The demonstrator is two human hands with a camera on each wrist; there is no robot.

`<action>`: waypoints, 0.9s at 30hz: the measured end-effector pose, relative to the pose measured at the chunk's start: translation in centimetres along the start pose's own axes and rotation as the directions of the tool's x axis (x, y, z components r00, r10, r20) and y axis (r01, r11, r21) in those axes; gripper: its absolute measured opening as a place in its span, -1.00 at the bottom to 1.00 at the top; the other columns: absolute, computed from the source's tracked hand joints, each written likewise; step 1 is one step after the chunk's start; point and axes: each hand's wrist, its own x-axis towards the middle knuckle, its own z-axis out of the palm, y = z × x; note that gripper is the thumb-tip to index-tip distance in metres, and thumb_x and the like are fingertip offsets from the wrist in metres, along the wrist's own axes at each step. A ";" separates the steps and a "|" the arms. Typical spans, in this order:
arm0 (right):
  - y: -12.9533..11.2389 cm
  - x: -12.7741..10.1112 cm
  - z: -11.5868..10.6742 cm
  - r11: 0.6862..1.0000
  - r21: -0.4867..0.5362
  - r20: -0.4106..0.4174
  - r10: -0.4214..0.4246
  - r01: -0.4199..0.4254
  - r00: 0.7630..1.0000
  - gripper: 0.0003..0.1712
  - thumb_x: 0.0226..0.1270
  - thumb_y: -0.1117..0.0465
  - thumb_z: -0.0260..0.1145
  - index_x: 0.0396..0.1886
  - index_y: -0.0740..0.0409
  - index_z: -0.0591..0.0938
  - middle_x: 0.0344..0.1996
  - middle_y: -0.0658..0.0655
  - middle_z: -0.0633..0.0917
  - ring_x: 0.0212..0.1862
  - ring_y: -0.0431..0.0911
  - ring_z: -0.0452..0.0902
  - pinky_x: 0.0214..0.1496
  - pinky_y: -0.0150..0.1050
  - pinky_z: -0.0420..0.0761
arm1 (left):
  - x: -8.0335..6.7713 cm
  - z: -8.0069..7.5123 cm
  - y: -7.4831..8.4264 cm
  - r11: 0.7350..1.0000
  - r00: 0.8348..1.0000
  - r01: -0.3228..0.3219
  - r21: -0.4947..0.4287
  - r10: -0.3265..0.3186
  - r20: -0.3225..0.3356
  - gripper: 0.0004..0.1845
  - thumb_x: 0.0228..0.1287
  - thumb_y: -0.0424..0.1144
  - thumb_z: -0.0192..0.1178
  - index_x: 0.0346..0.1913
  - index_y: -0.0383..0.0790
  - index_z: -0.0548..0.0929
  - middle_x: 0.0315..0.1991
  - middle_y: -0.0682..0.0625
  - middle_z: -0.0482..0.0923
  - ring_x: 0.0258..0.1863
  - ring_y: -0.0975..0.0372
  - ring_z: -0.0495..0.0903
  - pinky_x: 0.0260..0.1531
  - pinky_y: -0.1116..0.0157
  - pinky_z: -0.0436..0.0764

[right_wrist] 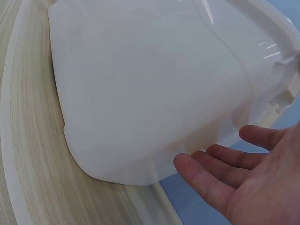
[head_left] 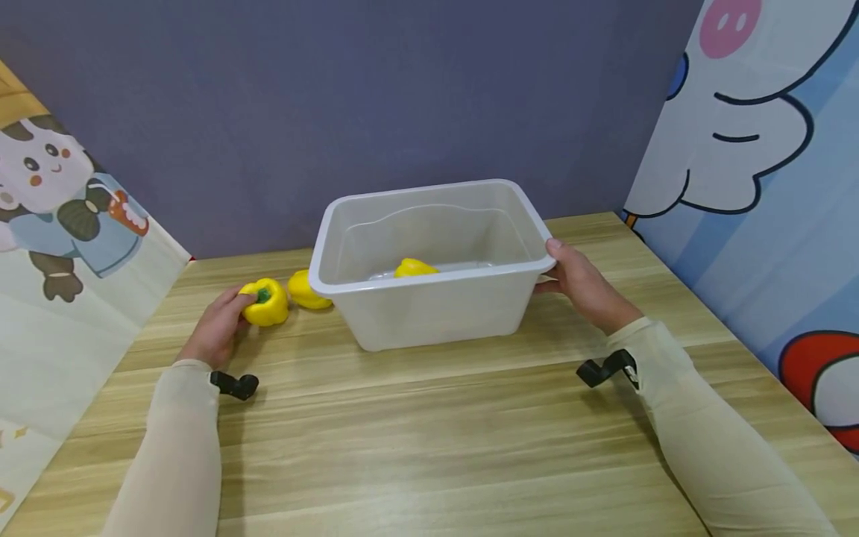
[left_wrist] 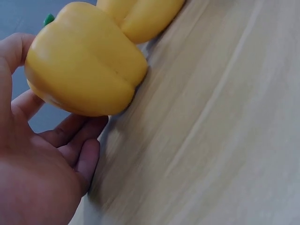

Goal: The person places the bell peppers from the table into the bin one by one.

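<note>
Left hand (head_left: pixel 218 328) cupped the yellow bell pepper (head_left: pixel 265 302) on the counter (head_left: pixel 429 447), grip wrapped around its smooth, likely slippery shoulders; right hand (head_left: pixel 582 285) steadied the plastic bin's (head_left: pixel 429 298) rim, thumb on top, fingers relaxed.

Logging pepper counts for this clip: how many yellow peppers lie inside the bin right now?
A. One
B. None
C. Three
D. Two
A. The head view shows one pepper inside the bin; the other two sit on the table to its left, one held by the left hand, the other beside it.
</note>
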 end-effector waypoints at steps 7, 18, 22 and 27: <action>0.1 -0.1 0.0 1.000 0.003 -0.003 0.009 -0.009 1.000 -0.21 0.63 -0.24 -0.21 0.50 0.29 0.23 0.22 0.36 0.47 0.13 -0.12 0.56 0.02 -0.08 0.64 | -0.5 0.4 -0.1 0.987 0.999 0.001 -0.159 -0.008 -0.047 -0.62 0.49 -0.15 0.16 0.30 -0.02 0.47 0.08 0.22 0.36 -0.04 0.34 0.38 -0.04 0.49 0.41; 0.0 0.0 -0.1 1.000 0.010 0.002 0.012 -0.012 1.000 -0.22 0.63 -0.24 -0.21 0.50 0.27 0.25 0.21 0.32 0.50 0.13 -0.11 0.56 0.03 -0.04 0.63 | -0.7 0.8 -0.2 0.972 0.993 -0.039 -0.232 0.012 -0.117 -0.71 0.46 -0.24 0.19 0.18 -0.02 0.56 0.05 0.20 0.38 -0.05 0.32 0.37 -0.07 0.51 0.42; -0.1 0.0 -0.1 1.000 0.003 -0.008 0.014 -0.014 1.000 -0.21 0.63 -0.25 -0.21 0.49 0.28 0.26 0.18 0.24 0.54 0.12 -0.11 0.57 0.02 -0.04 0.62 | -0.6 0.8 -0.3 0.974 0.993 -0.051 -0.219 0.027 -0.114 -0.65 0.46 -0.24 0.19 0.25 -0.07 0.52 0.04 0.19 0.39 -0.06 0.32 0.37 -0.10 0.53 0.44; -0.1 0.1 -0.1 1.000 0.009 -0.011 0.014 -0.014 1.000 -0.22 0.63 -0.23 -0.20 0.48 0.29 0.26 0.11 0.09 0.59 0.11 -0.13 0.58 0.01 -0.09 0.63 | -0.6 0.9 -0.3 0.982 0.992 -0.038 -0.186 0.014 -0.127 -0.69 0.46 -0.22 0.18 0.19 -0.12 0.53 -0.03 0.17 0.42 -0.12 0.34 0.37 -0.18 0.52 0.44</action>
